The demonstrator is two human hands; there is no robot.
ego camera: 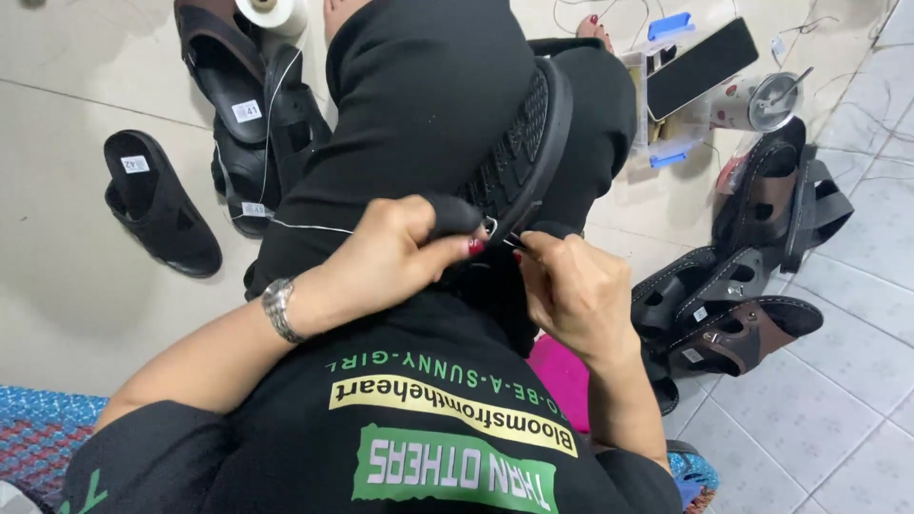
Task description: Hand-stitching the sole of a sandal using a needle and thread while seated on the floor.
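Tiled floor (pixel 838 409), finished sandals (pixel 733 324) piled right, more far left. Black sandal (pixel 519 143) on lap, sole up. Left hand (pixel 390 257) pinches strap (pixel 452 214) at buckle (pixel 489 227); right hand (pixel 571 286) closed on small tool, unclear. Risk: strap slipping, fingertip pricked; white thread (pixel 305 227) snagging.

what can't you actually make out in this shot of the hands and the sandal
- Head view: the tool tip at the right hand; the fingers close over it.
- The upper of the black sandal: only the sole and edge face the camera; the left hand covers the strap.
- Where the white thread meets the sandal: too thin, hidden by the left hand.
- The spool: cut off by the top edge.
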